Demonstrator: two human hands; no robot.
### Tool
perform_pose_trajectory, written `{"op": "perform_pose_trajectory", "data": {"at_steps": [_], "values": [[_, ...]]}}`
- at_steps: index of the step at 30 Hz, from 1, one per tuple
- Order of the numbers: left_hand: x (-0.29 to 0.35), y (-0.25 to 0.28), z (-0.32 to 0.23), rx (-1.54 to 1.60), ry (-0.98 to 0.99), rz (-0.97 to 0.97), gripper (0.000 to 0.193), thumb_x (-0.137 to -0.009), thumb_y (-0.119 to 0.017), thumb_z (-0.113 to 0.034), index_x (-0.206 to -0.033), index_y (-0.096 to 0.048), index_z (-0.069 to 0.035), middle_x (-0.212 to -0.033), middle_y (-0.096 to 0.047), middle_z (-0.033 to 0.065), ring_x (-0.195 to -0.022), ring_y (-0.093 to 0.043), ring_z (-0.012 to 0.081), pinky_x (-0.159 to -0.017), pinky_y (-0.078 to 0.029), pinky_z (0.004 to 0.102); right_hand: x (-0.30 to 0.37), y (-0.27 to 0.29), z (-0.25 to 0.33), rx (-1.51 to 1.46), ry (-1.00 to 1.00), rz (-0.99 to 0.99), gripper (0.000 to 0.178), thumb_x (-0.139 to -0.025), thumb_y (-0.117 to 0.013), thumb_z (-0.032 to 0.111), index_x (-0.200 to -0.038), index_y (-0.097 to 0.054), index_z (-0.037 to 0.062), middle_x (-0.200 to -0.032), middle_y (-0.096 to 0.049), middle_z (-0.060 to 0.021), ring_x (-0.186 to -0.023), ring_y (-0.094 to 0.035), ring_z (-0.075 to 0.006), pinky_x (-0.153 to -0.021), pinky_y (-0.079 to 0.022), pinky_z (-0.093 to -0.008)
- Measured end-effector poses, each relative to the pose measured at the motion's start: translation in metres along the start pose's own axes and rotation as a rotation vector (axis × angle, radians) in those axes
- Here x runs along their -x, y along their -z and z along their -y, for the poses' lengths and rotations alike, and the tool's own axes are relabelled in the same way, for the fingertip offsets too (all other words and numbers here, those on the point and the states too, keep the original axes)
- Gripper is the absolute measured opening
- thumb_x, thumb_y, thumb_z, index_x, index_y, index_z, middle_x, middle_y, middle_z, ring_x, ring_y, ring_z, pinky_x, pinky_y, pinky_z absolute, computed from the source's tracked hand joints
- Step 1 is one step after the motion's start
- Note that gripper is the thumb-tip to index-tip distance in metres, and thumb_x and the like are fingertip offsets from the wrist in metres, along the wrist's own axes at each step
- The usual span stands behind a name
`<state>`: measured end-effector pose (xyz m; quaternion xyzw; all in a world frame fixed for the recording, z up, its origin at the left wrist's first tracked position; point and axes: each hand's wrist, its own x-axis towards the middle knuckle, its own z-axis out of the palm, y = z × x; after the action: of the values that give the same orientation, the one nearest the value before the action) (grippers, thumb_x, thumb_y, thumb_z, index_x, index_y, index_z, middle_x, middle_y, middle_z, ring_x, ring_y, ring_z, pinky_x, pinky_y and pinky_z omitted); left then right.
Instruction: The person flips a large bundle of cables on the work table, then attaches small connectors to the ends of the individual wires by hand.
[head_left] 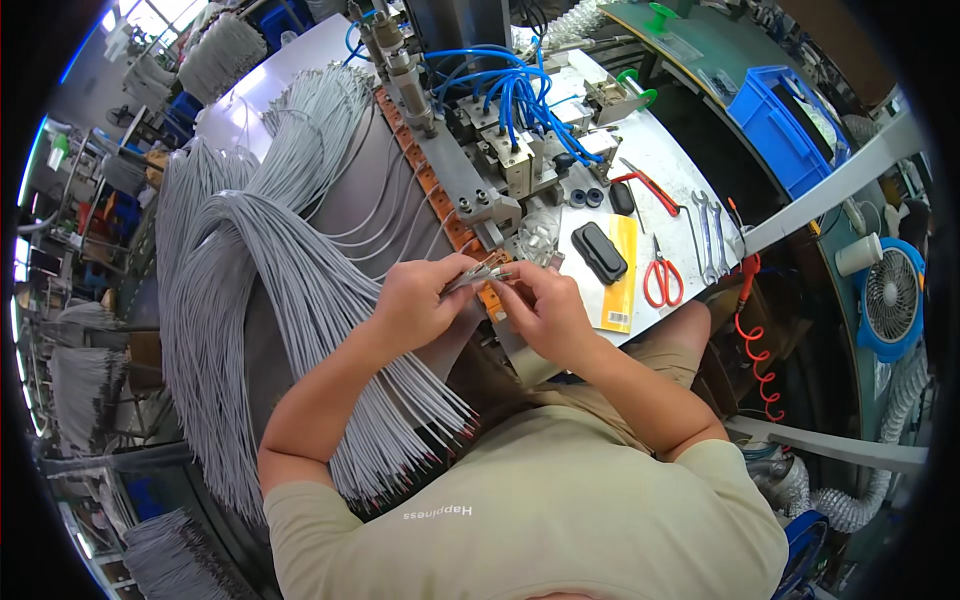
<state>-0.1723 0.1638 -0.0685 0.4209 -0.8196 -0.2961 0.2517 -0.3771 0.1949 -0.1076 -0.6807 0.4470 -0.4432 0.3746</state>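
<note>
My left hand is closed, its fingertips pinching a small cluster of grey cable ends. Close against it, my right hand is also closed, thumb and forefinger on the tips of those same cables; fine detail between the fingers is hidden. Both hands are just above the near end of an orange rail, which runs along a metal machine. Several single cables lead from the rail to the left. A large bundle of grey cables lies left of my left forearm, its dark reddish tips hanging toward me.
Blue air hoses top the machine. Right of my hands lie a black case on a yellow packet, red-handled scissors, red-handled pliers and wrenches. A red coiled hose, blue bin and fan stand farther right.
</note>
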Motion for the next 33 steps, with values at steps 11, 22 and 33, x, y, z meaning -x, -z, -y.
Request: {"op": "perform_pose_trajectory", "data": {"at_steps": [11, 22, 33], "values": [[-0.003, 0.0, -0.001, -0.035, -0.075, 0.007, 0.02, -0.086, -0.066, -0.004, -0.106, -0.067, -0.004, -0.078, -0.066, 0.0126, -0.067, -0.061, 0.0265, -0.063, -0.049, 0.0341, -0.003, 0.0, 0.001, 0.002, -0.05, -0.04, 0.011, -0.09, -0.068, 0.011, -0.097, -0.065, 0.0028, -0.067, -0.066, -0.0103, -0.058, -0.062, -0.026, -0.067, -0.044, -0.0347], [-0.003, 0.004, -0.009, 0.156, 0.049, 0.094, 0.015, -0.09, -0.065, -0.007, -0.103, -0.067, -0.002, -0.077, -0.066, 0.0117, -0.068, -0.061, 0.0156, -0.066, -0.048, 0.0295, -0.008, 0.005, -0.001, -0.167, -0.105, 0.084, 0.013, -0.093, -0.065, 0.011, -0.1, -0.061, 0.0007, -0.072, -0.066, -0.0083, -0.061, -0.06, -0.0199, -0.06, -0.042, -0.0321], [0.003, 0.004, -0.017, 0.215, 0.061, -0.002, 0.016, -0.091, -0.063, -0.006, -0.105, -0.068, 0.001, -0.075, -0.068, 0.0095, -0.067, -0.064, 0.013, -0.065, -0.05, 0.0271, -0.018, 0.004, -0.017, 0.26, 0.329, -0.093, 0.011, -0.093, -0.064, 0.011, -0.093, -0.059, 0.0016, -0.072, -0.059, -0.0099, -0.06, -0.053, -0.0273, -0.058, -0.042, -0.0379]]}}
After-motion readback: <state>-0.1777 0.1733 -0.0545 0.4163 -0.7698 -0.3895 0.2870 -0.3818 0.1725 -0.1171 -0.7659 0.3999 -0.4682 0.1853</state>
